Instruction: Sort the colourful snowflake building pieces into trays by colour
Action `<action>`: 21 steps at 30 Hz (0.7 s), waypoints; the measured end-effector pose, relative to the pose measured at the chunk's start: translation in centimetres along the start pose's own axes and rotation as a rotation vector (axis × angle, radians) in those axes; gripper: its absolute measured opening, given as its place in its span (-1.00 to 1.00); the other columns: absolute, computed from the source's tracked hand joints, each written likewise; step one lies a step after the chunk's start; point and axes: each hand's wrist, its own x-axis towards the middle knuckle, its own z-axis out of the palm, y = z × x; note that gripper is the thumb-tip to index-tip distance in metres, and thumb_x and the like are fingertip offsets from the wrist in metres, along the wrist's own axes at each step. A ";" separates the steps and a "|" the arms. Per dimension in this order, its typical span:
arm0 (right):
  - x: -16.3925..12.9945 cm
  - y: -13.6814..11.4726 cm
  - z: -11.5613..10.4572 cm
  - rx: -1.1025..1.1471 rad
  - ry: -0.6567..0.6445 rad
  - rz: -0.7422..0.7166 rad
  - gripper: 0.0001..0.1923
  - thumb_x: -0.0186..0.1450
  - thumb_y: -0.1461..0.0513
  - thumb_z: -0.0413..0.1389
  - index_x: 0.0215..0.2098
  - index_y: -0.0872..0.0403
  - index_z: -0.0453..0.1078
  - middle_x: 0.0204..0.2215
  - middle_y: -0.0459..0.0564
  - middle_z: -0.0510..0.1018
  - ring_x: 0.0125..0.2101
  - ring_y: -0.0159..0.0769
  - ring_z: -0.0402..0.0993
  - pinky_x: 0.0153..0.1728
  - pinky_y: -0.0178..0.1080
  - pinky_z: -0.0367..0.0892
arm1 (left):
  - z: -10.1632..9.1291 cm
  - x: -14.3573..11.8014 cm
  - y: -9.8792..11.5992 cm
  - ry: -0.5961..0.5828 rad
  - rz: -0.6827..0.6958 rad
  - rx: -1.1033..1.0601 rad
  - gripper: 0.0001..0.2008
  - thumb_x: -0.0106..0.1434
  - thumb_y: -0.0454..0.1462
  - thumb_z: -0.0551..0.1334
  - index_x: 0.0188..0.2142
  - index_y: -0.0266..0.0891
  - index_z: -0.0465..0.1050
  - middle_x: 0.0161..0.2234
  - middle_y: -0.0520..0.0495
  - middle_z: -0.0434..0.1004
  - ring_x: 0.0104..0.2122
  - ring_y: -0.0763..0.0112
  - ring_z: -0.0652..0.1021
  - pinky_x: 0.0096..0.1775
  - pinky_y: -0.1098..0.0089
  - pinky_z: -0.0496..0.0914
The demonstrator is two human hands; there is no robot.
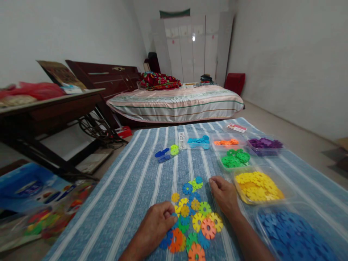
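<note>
One long room is noted, white wall (293, 54) at right, its far end filled by a pale wardrobe (186, 50); before that is placed a bed (176, 105) with a banded spread. Nearer, a work surface is covered by blue striped cloth (130, 203); if the cloth were tugged, everything on it could be shifted. Clear tubs (287, 188) are ranged along its right side, sorted by colour. The nearest, loaded with blue discs (293, 232), is set just beside the right forearm (246, 232) and could be spilled by an outward swing. Mid-cloth, a mixed heap of notched discs (194, 221) is spread, overlapping; by a dragged wrist it could be scattered. The right hand (224, 195) is curled beside it, contents hidden. The left hand (161, 219) is held over the heap's left edge, thumb and fingertips drawn together; whether a disc is pinched cannot be told. Any single disc, being thin, could be fumbled or snagged by its slots.
</note>
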 end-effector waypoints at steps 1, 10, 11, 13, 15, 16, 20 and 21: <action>0.0 0.0 0.0 -0.003 -0.001 0.001 -0.64 0.25 0.03 -0.04 -0.43 0.05 0.49 -0.59 -0.08 0.49 -0.50 -0.30 0.41 -0.42 -0.31 0.22 | -0.2 0.0 0.1 -0.009 -0.001 -0.013 -0.86 -0.02 -0.20 0.14 -0.53 -0.25 0.29 -0.66 0.17 0.12 -0.61 0.54 0.19 -0.54 0.48 0.03; 0.0 0.1 0.3 -0.016 -0.002 -0.008 -0.65 0.26 0.03 -0.04 -0.43 0.04 0.48 -0.61 -0.09 0.49 -0.52 -0.29 0.42 -0.46 -0.31 0.22 | -0.9 2.5 1.4 -0.005 -0.038 -0.231 -0.77 -0.09 -0.17 0.28 -0.47 -0.26 0.34 -0.72 0.18 0.25 -0.69 0.57 0.24 -0.58 0.51 0.09; -0.1 0.0 0.3 -0.014 0.001 -0.012 -0.65 0.27 0.04 -0.04 -0.43 0.03 0.48 -0.60 -0.09 0.49 -0.52 -0.29 0.43 -0.45 -0.31 0.22 | -0.9 3.3 2.0 0.010 -0.039 -0.268 -0.76 -0.10 -0.18 0.30 -0.47 -0.27 0.35 -0.72 0.17 0.27 -0.69 0.58 0.25 -0.59 0.52 0.10; -0.1 0.0 0.4 -0.009 0.004 -0.018 -0.66 0.27 0.05 -0.04 -0.43 0.03 0.48 -0.60 -0.09 0.50 -0.51 -0.28 0.44 -0.44 -0.31 0.23 | -0.9 5.5 3.9 0.052 -0.043 -0.343 -0.76 -0.09 -0.19 0.32 -0.47 -0.29 0.36 -0.71 0.14 0.30 -0.70 0.58 0.27 -0.61 0.53 0.11; -0.1 -0.1 0.4 -0.005 -0.001 -0.013 -0.67 0.27 0.05 -0.03 -0.42 0.02 0.48 -0.59 -0.09 0.51 -0.51 -0.27 0.45 -0.43 -0.31 0.24 | -1.1 8.2 6.8 0.123 -0.022 -0.419 -0.78 -0.06 -0.23 0.34 -0.46 -0.30 0.37 -0.71 0.12 0.31 -0.71 0.58 0.29 -0.63 0.55 0.12; -0.1 0.0 0.4 -0.004 -0.004 -0.007 -0.67 0.27 0.05 -0.03 -0.42 0.02 0.48 -0.59 -0.08 0.52 -0.50 -0.27 0.45 -0.43 -0.31 0.24 | -1.1 9.6 8.4 0.140 -0.012 -0.477 -0.80 -0.04 -0.26 0.33 -0.46 -0.31 0.36 -0.72 0.12 0.31 -0.71 0.59 0.30 -0.63 0.55 0.14; 0.0 0.2 0.5 0.007 0.002 0.001 -0.66 0.26 0.02 -0.02 -0.41 0.02 0.49 -0.60 -0.08 0.50 -0.53 -0.28 0.43 -0.47 -0.31 0.23 | -1.3 14.9 14.1 0.238 0.093 -0.736 -0.86 0.15 -0.26 0.24 -0.32 -0.31 0.35 -0.51 0.01 0.48 -0.56 0.58 0.48 -0.47 0.55 0.35; 0.0 0.2 0.5 0.012 0.020 -0.007 -0.66 0.26 0.02 -0.01 -0.42 0.02 0.50 -0.62 -0.09 0.49 -0.54 -0.28 0.42 -0.48 -0.32 0.22 | -1.2 15.7 14.8 0.256 0.092 -0.740 -0.86 0.18 -0.26 0.22 -0.31 -0.30 0.34 -0.48 -0.01 0.49 -0.54 0.57 0.50 -0.46 0.55 0.36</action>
